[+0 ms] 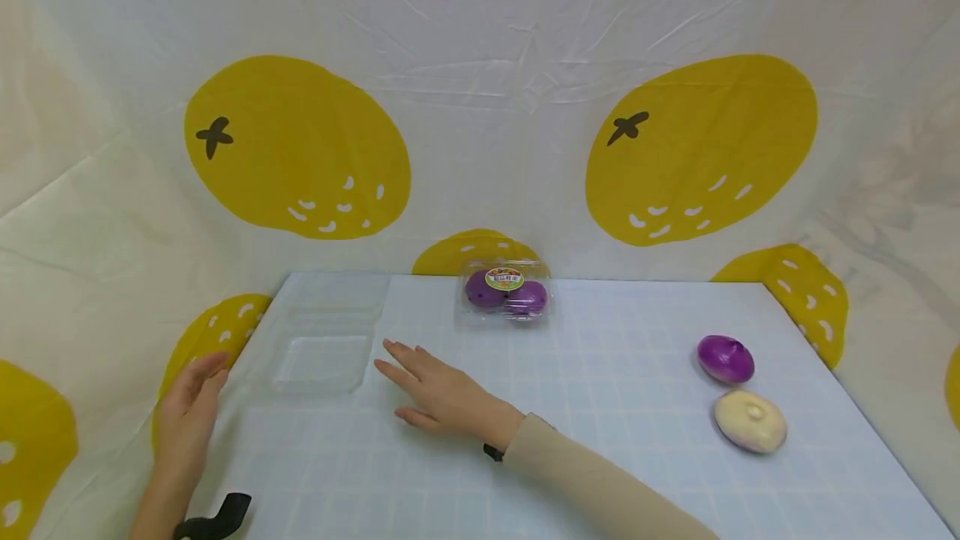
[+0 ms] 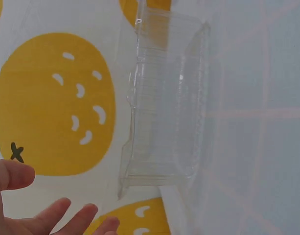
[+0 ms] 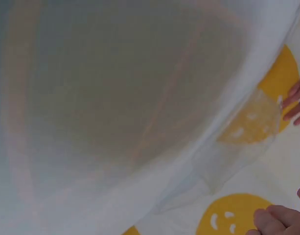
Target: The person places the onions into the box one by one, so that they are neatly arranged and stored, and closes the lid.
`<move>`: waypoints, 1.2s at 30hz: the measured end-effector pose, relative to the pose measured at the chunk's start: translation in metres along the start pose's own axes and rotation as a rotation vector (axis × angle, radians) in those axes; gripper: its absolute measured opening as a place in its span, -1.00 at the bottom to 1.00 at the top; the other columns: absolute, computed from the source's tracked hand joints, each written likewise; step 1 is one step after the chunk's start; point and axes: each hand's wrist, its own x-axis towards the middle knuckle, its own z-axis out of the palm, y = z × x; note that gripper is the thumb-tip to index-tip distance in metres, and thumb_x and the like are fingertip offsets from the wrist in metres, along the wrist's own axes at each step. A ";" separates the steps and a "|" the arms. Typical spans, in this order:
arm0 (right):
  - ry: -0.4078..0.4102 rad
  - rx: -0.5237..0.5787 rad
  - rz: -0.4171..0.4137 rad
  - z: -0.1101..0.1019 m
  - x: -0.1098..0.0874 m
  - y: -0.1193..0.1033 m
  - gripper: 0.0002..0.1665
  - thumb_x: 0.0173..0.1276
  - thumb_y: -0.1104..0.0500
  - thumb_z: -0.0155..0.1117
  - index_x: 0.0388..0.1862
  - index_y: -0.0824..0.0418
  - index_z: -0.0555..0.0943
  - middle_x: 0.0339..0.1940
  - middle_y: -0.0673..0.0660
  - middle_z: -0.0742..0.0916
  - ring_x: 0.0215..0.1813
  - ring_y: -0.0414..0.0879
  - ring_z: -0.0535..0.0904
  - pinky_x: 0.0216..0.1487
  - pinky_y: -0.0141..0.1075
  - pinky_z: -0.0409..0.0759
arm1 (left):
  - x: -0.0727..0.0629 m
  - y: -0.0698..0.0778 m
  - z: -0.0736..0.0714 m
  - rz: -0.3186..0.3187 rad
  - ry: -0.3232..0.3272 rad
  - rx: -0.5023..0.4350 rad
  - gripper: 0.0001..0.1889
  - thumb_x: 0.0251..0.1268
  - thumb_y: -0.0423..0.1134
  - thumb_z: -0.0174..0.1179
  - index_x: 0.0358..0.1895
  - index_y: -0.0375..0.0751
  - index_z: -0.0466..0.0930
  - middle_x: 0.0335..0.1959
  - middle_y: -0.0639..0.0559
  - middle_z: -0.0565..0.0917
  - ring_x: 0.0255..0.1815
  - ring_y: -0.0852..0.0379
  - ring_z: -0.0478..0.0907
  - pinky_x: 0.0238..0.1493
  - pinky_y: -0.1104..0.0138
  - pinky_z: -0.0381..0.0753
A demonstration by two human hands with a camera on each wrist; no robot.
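Observation:
An opened clear plastic clamshell box [image 1: 322, 361] sits at the table's left side, its lid toward the back. My left hand [image 1: 187, 415] is held up beside the box's left edge with fingers extended, holding nothing. To the box's right, my right hand [image 1: 450, 398] hovers palm down over the table, its fingers spread and pointing at the box. In the left wrist view, the see-through box [image 2: 164, 117] stands beyond the fingertips. The right wrist view catches part of the box [image 3: 238, 147] between both hands.
At the back middle stands a closed clear box [image 1: 504, 307] with two purple onions and a label. On the right lie a loose purple onion [image 1: 725, 359] and a cream, round piece [image 1: 751, 421] with a purplish rim. A patterned cloth [image 1: 495, 148] hangs behind the table.

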 end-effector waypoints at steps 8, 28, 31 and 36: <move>-0.229 0.731 0.289 0.010 0.019 -0.017 0.00 0.56 -0.22 -0.07 0.62 0.03 -0.42 0.64 0.09 -0.22 0.62 -0.14 -0.23 0.59 -0.25 -0.13 | 0.015 -0.023 -0.001 -0.015 -0.303 -0.421 -0.22 0.55 -0.18 0.02 0.51 -0.59 -0.21 -0.07 0.51 0.53 -0.06 0.59 0.50 -0.04 0.74 0.47; -0.269 1.451 0.631 -0.003 0.039 -0.033 -0.10 0.60 -0.26 -0.26 0.63 0.16 -0.28 0.64 -0.01 -0.15 0.60 -0.14 -0.29 0.59 -0.16 -0.11 | 0.022 -0.034 0.001 -0.003 -0.503 -0.460 -0.22 0.56 -0.24 0.00 0.47 -0.65 -0.30 -0.02 0.49 0.61 0.02 0.59 0.54 -0.01 0.66 0.53; -0.274 1.486 0.622 -0.003 0.036 -0.032 -0.09 0.60 -0.26 -0.26 0.63 0.18 -0.29 0.64 0.01 -0.16 0.60 -0.13 -0.28 0.59 -0.16 -0.11 | 0.019 -0.033 0.000 -0.011 -0.498 -0.420 -0.21 0.55 -0.22 0.02 0.47 -0.68 -0.26 -0.03 0.46 0.64 0.00 0.58 0.55 -0.02 0.65 0.55; -0.272 1.556 0.594 -0.007 0.028 -0.033 -0.08 0.61 -0.25 -0.25 0.62 0.21 -0.32 0.64 0.05 -0.17 0.61 -0.11 -0.27 0.59 -0.19 -0.12 | 0.013 -0.027 -0.004 -0.051 -0.490 -0.211 -0.21 0.55 -0.05 0.03 0.49 -0.59 -0.09 -0.01 0.51 0.61 -0.02 0.62 0.53 -0.01 0.64 0.55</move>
